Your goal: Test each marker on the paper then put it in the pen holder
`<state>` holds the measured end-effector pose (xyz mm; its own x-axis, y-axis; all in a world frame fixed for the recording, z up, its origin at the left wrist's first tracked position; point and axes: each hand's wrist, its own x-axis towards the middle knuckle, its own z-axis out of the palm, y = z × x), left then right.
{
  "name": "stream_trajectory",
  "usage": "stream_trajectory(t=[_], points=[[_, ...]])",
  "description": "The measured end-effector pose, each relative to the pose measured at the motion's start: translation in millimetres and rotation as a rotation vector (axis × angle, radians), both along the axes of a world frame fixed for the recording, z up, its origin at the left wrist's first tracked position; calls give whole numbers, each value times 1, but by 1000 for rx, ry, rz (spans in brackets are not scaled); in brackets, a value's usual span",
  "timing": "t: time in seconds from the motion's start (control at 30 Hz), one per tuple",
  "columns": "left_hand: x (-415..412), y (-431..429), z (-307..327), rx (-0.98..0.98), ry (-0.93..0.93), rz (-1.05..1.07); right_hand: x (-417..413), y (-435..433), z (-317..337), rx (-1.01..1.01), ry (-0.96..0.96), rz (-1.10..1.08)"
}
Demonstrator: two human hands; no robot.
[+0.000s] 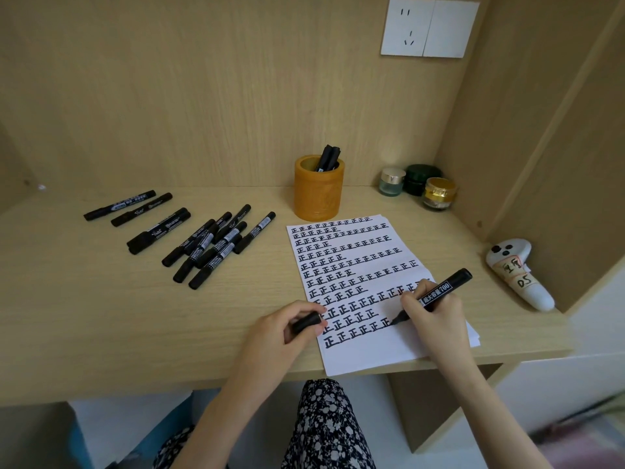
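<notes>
My right hand (pixel 434 314) grips a black marker (pixel 439 291) with its tip down on the white paper (pixel 378 353), beside rows of black tally characters. My left hand (pixel 284 328) holds the marker's black cap (pixel 306 323) at the paper's left edge. An amber pen holder (pixel 318 194) stands behind the paper with two black markers (pixel 327 158) in it. Several black capped markers (pixel 209 247) lie loose on the desk to the left, with more (pixel 135 206) farther left.
Three small cosmetic jars (pixel 417 186) stand at the back right. A white controller with a paper label (pixel 517 272) lies at the desk's right edge. A wall socket (pixel 429 27) is on the back panel. The wooden desk (pixel 101 316) ends just below my hands.
</notes>
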<state>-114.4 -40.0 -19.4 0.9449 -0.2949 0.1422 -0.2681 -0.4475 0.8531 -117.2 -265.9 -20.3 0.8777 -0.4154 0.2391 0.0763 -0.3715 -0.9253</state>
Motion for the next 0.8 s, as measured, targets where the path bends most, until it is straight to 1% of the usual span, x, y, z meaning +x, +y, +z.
stream_trajectory(t=[0.3, 0.43, 0.53, 0.67, 0.8], points=[[-1, -1, 2, -28, -3, -10, 0, -2, -2, 16, 1, -17], [0, 0, 1, -3, -5, -8, 0, -5, 1, 175, -12, -27], [2, 2, -1, -6, -8, 1, -2, -1, 9, 216, -62, 20], [2, 2, 1, -73, 4, 3, -3, 12, 23, 383, -43, 101], [2, -2, 7, -175, 56, 66, -1, 30, 36, 458, -3, 160]])
